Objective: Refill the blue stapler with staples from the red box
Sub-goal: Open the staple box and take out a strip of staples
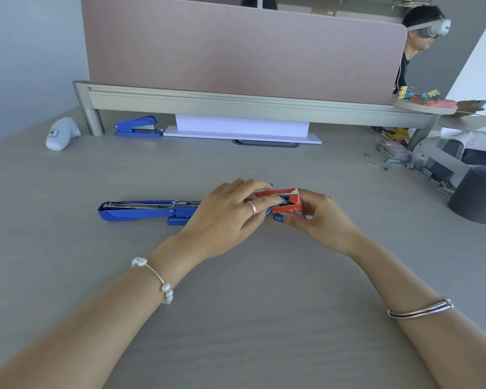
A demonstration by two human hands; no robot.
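Blue plastic stapler point(149, 211) lay opened on grey bench point(236, 318), unfilled; small red cardboard box point(288, 204) gripped by right hand point(324, 220), left hand point(227, 217) fingers pinching inside for staples.

Blue stapler point(141, 211): glossy plastic shell, bright bare-metal staple channel along its opened top. Red box point(288, 203), just right of the stapler: thin printed card, slight sheen, open flap edge pale. Desk point(250, 304) under the stapler: matt grey laminate with faint wood grain. Divider panel point(236, 49) behind the stapler: matt, probably fabric-covered.
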